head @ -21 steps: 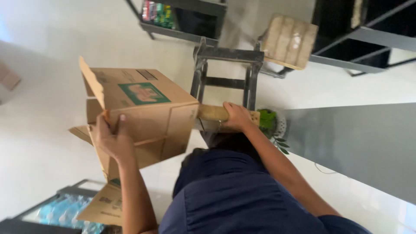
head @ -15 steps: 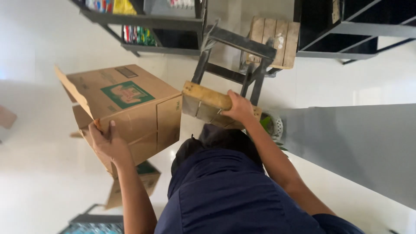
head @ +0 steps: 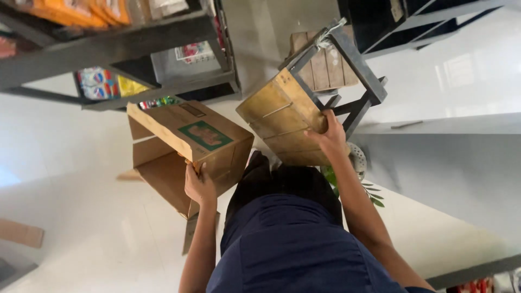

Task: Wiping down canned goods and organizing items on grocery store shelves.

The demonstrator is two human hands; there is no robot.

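White glossy floor (head: pixel 97 239) stretches beneath a person in dark blue clothing, who stands beside a dark metal shelving rack (head: pixel 135 70) stocked with colourful packets. The left hand (head: pixel 199 187) is closed on the lower edge of an open brown cardboard box with a green label (head: pixel 187 146), fingers curled under the rim and thumb on the outer face; the box hangs tilted just below the rack, its flaps splayed towards the floor. The right hand (head: pixel 329 134) is clamped on the edge of a wooden-topped stool with a dark metal frame (head: pixel 304 108), held off the floor and tipped on its side, legs pointing away to the right of the rack. Box and stool are near each other but apart, with the person's body between them.

Carrying both well looks to call for a firm pinch on the box's folded edge, since thin cardboard can buckle or slip, and for keeping the heavier stool close to the body so its legs do not swing into the rack.

The box appears light and empty, creased but intact, plain brown inside. The stool's slatted top is honey-coloured and worn. A green leafy plant in a pale pot (head: pixel 355 163) sits just below the stool, and a flat cardboard scrap (head: pixel 20 232) lies well left of the rack.
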